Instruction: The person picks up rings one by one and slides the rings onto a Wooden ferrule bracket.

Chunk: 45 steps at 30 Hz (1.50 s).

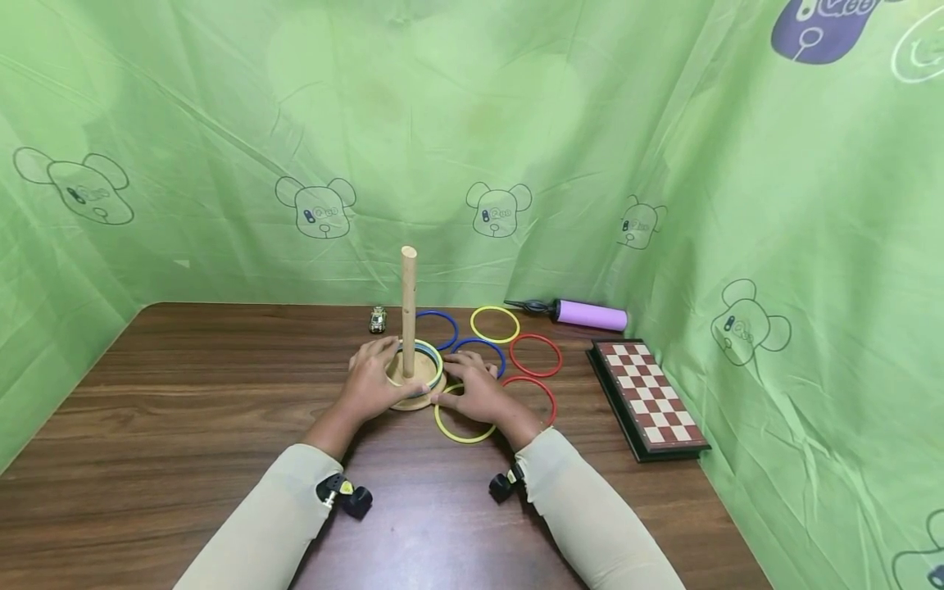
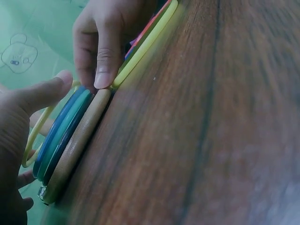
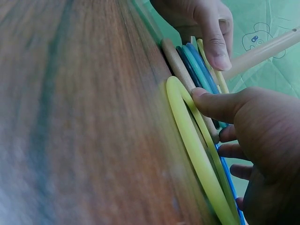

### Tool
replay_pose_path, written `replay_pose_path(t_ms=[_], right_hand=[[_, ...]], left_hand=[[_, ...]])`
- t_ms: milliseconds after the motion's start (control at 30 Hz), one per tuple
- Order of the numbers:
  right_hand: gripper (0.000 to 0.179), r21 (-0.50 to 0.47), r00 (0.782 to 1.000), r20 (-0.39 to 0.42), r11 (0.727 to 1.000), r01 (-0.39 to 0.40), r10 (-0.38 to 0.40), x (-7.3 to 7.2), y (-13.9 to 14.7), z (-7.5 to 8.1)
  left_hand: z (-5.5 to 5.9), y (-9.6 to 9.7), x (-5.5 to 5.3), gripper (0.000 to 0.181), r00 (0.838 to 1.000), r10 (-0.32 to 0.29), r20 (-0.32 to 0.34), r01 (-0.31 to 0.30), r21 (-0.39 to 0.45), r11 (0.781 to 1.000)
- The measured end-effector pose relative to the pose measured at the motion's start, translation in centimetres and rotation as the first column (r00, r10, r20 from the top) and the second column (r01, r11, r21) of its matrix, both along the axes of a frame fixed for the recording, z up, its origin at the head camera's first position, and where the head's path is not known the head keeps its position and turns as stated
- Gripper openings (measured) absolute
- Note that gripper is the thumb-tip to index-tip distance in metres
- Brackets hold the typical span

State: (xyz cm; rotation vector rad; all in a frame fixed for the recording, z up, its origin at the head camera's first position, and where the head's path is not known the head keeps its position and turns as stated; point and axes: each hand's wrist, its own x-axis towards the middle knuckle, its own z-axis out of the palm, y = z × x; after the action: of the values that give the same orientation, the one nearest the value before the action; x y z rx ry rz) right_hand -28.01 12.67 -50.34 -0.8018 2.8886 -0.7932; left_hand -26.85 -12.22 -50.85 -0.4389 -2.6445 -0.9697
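A wooden peg (image 1: 409,311) stands upright on a round wooden base (image 2: 79,143). Blue and teal rings (image 2: 63,119) lie stacked around it at the bottom. My left hand (image 1: 371,383) holds a yellow ring (image 2: 29,149) that encircles the peg, slightly tilted on top of the stack, thumb on the near side and fingers around the far side. From the right, my right hand (image 1: 475,392) grips the base's edge, its thumb tip (image 3: 200,96) at the rim. Below that hand, a loose yellow ring (image 3: 194,145) lies against the base.
Right of the base lie blue rings (image 1: 505,360), red rings (image 1: 560,360) and another yellow ring (image 1: 495,309). A toy car (image 1: 378,319) sits behind the peg. Farther right are a purple hand pump (image 1: 590,315) and a checkered game board (image 1: 652,393). Green curtains (image 1: 442,123) enclose the table.
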Motion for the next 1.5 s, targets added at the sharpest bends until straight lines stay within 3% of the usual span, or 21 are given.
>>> replay_pose_path(t_ms=[900, 1267, 1500], right_hand=[[0.067, -0.013, 1.0, 0.008, 1.0, 0.004, -0.003, 0.14, -0.05, -0.18], [0.068, -0.014, 1.0, 0.017, 1.0, 0.004, -0.004, 0.03, 0.06, -0.3], [0.078, -0.013, 1.0, -0.018, 1.0, 0.001, -0.002, -0.03, 0.05, -0.15]], left_hand=[[-0.24, -0.16, 0.15, 0.106, 1.0, -0.005, 0.031, 0.006, -0.05, 0.999], [-0.3, -0.18, 0.3, 0.106, 1.0, -0.007, 0.013, 0.007, -0.06, 0.998], [-0.33, -0.28, 0.37, 0.108, 1.0, -0.018, -0.016, 0.017, -0.059, 0.998]])
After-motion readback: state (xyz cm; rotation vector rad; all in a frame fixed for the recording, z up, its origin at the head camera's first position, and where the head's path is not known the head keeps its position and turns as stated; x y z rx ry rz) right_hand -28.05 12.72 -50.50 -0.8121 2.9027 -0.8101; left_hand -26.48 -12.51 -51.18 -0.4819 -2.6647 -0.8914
